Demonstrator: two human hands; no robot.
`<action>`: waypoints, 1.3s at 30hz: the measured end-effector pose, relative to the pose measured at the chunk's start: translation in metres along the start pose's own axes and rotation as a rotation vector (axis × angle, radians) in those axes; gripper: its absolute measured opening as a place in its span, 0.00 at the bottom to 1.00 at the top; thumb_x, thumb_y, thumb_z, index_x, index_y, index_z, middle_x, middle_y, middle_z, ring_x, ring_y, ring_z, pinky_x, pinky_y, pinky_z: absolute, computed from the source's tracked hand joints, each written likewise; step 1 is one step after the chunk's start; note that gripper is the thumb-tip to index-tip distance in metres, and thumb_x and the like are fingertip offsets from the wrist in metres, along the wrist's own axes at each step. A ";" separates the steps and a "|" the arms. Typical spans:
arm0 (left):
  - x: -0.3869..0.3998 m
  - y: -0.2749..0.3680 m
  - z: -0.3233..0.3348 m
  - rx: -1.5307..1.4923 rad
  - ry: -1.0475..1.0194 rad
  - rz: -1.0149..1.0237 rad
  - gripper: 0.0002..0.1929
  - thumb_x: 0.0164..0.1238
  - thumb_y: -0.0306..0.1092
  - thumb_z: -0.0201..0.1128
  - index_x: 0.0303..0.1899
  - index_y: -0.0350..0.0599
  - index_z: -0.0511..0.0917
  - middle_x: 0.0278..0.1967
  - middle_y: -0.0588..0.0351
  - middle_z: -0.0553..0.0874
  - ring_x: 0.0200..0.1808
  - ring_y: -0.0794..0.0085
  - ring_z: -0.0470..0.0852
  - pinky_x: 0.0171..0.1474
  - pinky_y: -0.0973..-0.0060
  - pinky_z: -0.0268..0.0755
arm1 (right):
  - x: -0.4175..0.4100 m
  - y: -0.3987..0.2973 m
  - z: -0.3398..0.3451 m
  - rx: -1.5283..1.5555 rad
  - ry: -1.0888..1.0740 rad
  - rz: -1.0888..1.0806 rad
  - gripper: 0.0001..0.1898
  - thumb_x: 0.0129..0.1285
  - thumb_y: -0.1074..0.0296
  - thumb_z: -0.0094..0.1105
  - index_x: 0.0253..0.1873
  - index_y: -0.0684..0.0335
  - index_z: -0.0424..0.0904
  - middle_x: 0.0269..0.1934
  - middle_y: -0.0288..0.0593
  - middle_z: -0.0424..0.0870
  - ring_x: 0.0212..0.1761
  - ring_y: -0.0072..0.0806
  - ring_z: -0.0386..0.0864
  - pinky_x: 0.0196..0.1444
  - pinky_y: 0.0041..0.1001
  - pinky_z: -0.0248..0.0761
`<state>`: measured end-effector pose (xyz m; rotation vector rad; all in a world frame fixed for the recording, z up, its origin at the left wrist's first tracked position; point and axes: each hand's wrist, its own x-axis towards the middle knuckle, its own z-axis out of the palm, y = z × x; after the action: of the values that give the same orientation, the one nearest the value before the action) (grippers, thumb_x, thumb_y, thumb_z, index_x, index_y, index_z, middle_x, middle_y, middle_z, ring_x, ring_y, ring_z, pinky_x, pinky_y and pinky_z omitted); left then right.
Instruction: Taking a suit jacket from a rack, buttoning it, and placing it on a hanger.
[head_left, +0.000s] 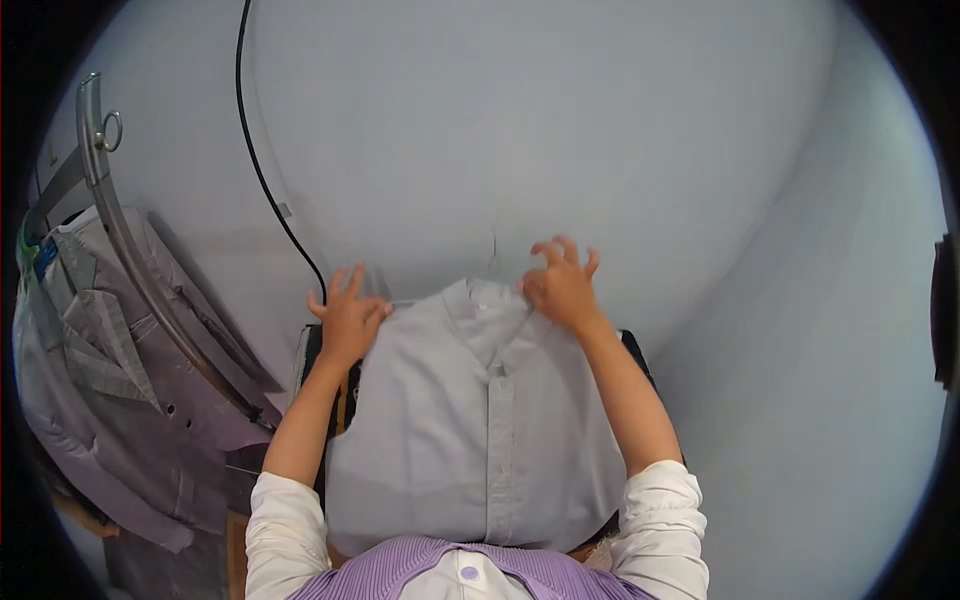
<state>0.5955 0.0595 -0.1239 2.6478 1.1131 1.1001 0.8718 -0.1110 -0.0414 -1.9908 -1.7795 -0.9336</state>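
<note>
A light grey shirt (427, 420) lies front side up before me, its stand collar (487, 307) pointing away and its button placket (501, 450) running towards my body. No sleeve shows at its left armhole. At the left shoulder edge, my left hand (346, 326) pinches the cloth between thumb and forefinger, the other fingers spread. My right hand (562, 292) has thumb and forefinger closed at the collar's right side, with its remaining fingers raised. The right shoulder of the shirt is partly hidden behind my right hand and forearm.
A dark support (311, 341) shows under the shirt's edges, close to the pale wall (570, 127). Along the wall hangs a black cable (251, 142). At left, a greyish jacket (180, 427) hangs beside a curved metal bar (142, 277) with a ring (112, 131).
</note>
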 end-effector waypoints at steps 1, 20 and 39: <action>0.017 0.003 -0.010 0.046 0.157 0.021 0.07 0.60 0.44 0.64 0.31 0.58 0.86 0.68 0.57 0.66 0.70 0.57 0.56 0.60 0.32 0.35 | 0.024 0.002 -0.008 -0.045 0.087 0.042 0.03 0.54 0.61 0.63 0.28 0.46 0.85 0.53 0.31 0.74 0.64 0.39 0.62 0.60 0.60 0.41; -0.104 0.031 0.006 -0.057 -0.163 0.181 0.13 0.58 0.43 0.64 0.45 0.58 0.81 0.64 0.55 0.66 0.68 0.59 0.58 0.61 0.41 0.40 | -0.024 -0.080 0.116 -0.018 0.241 0.275 0.22 0.59 0.59 0.57 0.60 0.46 0.73 0.57 0.35 0.69 0.61 0.31 0.63 0.60 0.52 0.43; -0.252 0.139 -0.018 -0.196 -0.541 -0.081 0.06 0.52 0.40 0.67 0.28 0.53 0.85 0.67 0.44 0.62 0.70 0.52 0.54 0.60 0.31 0.38 | -0.283 -0.173 -0.058 0.437 -0.375 0.608 0.06 0.56 0.62 0.60 0.33 0.56 0.83 0.46 0.36 0.75 0.61 0.38 0.63 0.59 0.60 0.40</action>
<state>0.5457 -0.2088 -0.2158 2.4873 0.9315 0.4050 0.6857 -0.3320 -0.2146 -2.2737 -1.2376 0.0171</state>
